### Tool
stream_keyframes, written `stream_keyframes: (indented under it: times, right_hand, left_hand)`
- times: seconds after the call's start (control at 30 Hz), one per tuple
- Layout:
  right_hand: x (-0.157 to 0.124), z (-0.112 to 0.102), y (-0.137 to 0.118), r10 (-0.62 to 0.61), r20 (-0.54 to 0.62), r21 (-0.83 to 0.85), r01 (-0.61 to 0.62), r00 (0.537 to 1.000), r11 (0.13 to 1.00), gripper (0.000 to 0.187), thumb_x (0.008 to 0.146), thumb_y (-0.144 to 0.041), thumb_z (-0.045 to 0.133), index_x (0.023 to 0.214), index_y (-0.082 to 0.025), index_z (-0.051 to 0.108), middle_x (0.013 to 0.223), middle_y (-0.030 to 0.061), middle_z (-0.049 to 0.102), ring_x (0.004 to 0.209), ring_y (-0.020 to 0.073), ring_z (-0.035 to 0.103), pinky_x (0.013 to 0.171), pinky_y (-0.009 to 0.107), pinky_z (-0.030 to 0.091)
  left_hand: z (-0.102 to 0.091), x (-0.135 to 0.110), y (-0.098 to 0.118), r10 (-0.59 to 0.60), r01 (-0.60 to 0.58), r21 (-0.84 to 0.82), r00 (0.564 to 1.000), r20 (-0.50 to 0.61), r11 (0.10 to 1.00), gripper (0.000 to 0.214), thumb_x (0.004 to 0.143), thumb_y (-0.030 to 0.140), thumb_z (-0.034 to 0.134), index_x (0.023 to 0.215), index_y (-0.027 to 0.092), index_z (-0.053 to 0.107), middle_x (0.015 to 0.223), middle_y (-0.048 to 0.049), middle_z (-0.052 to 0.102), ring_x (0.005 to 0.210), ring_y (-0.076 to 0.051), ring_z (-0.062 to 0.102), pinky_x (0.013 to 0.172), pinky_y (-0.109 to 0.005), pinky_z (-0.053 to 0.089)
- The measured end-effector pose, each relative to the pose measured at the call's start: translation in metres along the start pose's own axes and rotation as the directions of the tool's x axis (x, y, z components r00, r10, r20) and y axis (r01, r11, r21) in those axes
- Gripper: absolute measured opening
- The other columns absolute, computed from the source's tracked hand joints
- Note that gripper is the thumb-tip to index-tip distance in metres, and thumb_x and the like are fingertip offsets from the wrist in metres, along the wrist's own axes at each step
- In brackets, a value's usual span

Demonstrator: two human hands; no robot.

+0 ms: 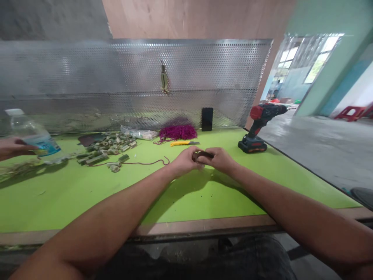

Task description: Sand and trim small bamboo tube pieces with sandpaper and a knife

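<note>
My left hand (186,160) and my right hand (220,158) meet above the green tabletop (186,198), their fingers closed. Between them is a dark brown strip (205,154), which looks thin and folded, gripped by both hands. My fingers cover much of it, and whether a smaller piece sits inside cannot be made out. Just beyond my hands lies a yellow utility knife (182,143). To the left, a dark red cord (145,163) runs across the table from a heap of short, greenish cut bamboo-like pieces (112,146).
A cordless drill (258,126) stands at right. Purple string (178,132), a black phone (207,119) and a clear packet (142,133) line the perforated metal panel (192,74), where a small bamboo-like figure (164,79) hangs. At left, another person's hand (14,148) touches a plastic bottle (35,134).
</note>
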State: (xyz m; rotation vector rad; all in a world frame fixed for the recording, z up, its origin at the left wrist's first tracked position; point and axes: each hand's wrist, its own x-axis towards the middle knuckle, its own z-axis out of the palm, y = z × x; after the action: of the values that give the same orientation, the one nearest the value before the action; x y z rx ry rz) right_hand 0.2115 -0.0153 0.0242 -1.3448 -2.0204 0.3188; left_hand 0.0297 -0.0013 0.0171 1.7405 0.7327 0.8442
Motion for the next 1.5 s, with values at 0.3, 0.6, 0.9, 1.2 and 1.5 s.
stream_keyframes:
  times: [0.3, 0.6, 0.9, 1.2, 1.5]
  right_hand:
    - [0.0002, 0.0006, -0.0026, 0.019, -0.009, -0.030, -0.020, 1.000, 0.999, 0.047, 0.078, -0.061, 0.061, 0.064, -0.017, 0.062, 0.057, -0.0007, 0.050, 0.055, 0.0115, 0.043, 0.052, 0.025, 0.024]
    - [0.0010, -0.0001, -0.0022, 0.040, -0.002, -0.013, -0.040, 0.999, 0.999, 0.047, 0.078, -0.062, 0.060, 0.068, -0.017, 0.065, 0.058, -0.0001, 0.053, 0.055, 0.0115, 0.043, 0.053, 0.026, 0.025]
    - [0.0001, -0.0006, -0.0043, 0.085, -0.031, -0.029, -0.086, 0.996, 0.996, 0.050, 0.078, -0.065, 0.058, 0.067, -0.016, 0.064, 0.057, 0.0004, 0.053, 0.054, 0.0118, 0.043, 0.051, 0.025, 0.024]
    - [-0.0001, -0.0015, -0.0075, 0.080, -0.042, -0.040, -0.081, 0.996, 0.996, 0.051, 0.080, -0.065, 0.056, 0.070, -0.017, 0.065, 0.059, 0.0008, 0.054, 0.055, 0.0125, 0.044, 0.052, 0.026, 0.025]
    - [-0.0002, -0.0007, -0.0062, 0.067, -0.078, -0.029, -0.069, 0.995, 0.997, 0.052, 0.082, -0.065, 0.054, 0.070, -0.016, 0.066, 0.060, 0.0010, 0.055, 0.057, 0.0124, 0.045, 0.053, 0.025, 0.026]
  left_hand:
    - [-0.0018, 0.0014, -0.0027, 0.011, -0.011, -0.001, 1.000, -0.008, 1.000, 0.045, 0.064, 0.009, 0.077, 0.103, 0.013, 0.055, 0.078, -0.0005, 0.064, 0.070, -0.014, 0.064, 0.065, -0.029, 0.054]
    - [-0.0018, 0.0002, -0.0017, 0.005, -0.005, 0.014, 1.000, -0.017, 1.000, 0.044, 0.066, 0.010, 0.076, 0.104, 0.013, 0.055, 0.081, -0.0011, 0.065, 0.071, -0.014, 0.064, 0.067, -0.030, 0.055]
    - [0.0001, -0.0005, 0.0025, -0.009, 0.009, 0.005, 0.999, -0.033, 1.000, 0.040, 0.067, 0.009, 0.075, 0.102, 0.012, 0.055, 0.075, 0.0009, 0.063, 0.066, -0.012, 0.063, 0.066, -0.029, 0.055]
    - [-0.0016, 0.0026, -0.0033, 0.019, -0.019, -0.009, 0.999, -0.044, 1.000, 0.045, 0.066, 0.012, 0.078, 0.103, 0.013, 0.055, 0.073, 0.0009, 0.063, 0.066, -0.013, 0.064, 0.063, -0.029, 0.055]
    - [-0.0010, 0.0010, 0.0026, -0.001, 0.000, -0.026, 1.000, -0.012, 1.000, 0.041, 0.067, 0.012, 0.077, 0.102, 0.013, 0.055, 0.070, 0.0026, 0.061, 0.063, -0.012, 0.063, 0.065, -0.031, 0.056]
